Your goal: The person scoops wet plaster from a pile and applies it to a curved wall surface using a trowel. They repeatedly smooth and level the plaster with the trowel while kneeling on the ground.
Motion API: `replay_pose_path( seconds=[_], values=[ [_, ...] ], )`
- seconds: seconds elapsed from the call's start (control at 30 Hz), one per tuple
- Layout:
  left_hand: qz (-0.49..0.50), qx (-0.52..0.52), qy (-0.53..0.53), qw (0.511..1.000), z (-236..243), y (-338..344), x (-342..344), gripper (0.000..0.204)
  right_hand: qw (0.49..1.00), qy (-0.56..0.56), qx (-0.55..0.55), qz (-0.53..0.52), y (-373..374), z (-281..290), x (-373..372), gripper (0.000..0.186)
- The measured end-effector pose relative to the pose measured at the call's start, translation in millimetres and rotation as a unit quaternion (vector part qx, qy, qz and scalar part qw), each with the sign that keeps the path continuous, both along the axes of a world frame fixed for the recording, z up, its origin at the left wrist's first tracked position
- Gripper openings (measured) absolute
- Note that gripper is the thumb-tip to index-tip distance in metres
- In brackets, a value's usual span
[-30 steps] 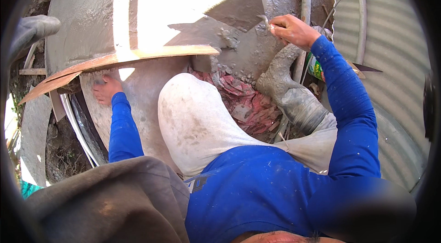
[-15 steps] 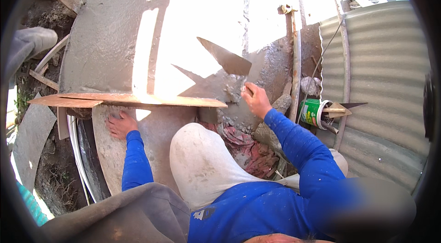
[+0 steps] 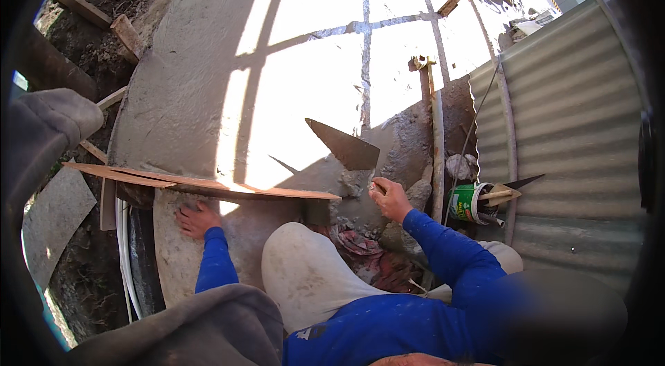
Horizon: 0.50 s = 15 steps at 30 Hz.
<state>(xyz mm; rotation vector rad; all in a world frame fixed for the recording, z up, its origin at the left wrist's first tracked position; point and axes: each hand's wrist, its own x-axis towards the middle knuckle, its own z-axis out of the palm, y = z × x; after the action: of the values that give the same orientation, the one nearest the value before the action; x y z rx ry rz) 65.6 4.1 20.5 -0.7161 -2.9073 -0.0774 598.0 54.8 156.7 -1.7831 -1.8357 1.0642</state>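
**R hand (image 3: 389, 198) on trowel (image 3: 346, 148), L hand (image 3: 199, 219) flat on stained sheet (image 3: 225, 250)**

R hand clenched round trowel handle; blade flat, thin metal, approx. triangular, smeared grey, pointing up-left above wet cement (image 3: 166, 89). Its tip looks raised, w/ a pointed shadow nearby. L hand palm down, splayed, gripping nothing; sheet is pale, blotchy, material unclear.

Just beyond L hand: thin wooden strip (image 3: 277, 192), brownish, long edge along the cement. Cement smooth-ish at L, lumpy & rough nr trowel. Btwn knee & boot: crumpled reddish cloth (image 3: 357, 241), dirty. Further R: round pipe (image 3: 438, 137), then green/white bucket (image 3: 464, 201), tipped, w/ wood-handled tool (image 3: 500, 194) sticking out, by ridged corrugated sheeting (image 3: 554, 123).
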Motion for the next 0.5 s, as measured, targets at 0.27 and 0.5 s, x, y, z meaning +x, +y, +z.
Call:
replay_pose_path(
  seconds=[0.27,0.5],
  values=[
    [0.0,-0.003,0.01,1.0,-12.5,-6.5,-8.7,0.063,0.984,0.16,0.063,-0.042,47.4,37.9,-18.8,0.04],
    [0.018,-0.005,-0.014,1.0,-16.9,-4.6,-15.1,0.064,0.982,0.123,-0.101,-0.1,-0.4,3.6,7.3,0.037]
  ],
)
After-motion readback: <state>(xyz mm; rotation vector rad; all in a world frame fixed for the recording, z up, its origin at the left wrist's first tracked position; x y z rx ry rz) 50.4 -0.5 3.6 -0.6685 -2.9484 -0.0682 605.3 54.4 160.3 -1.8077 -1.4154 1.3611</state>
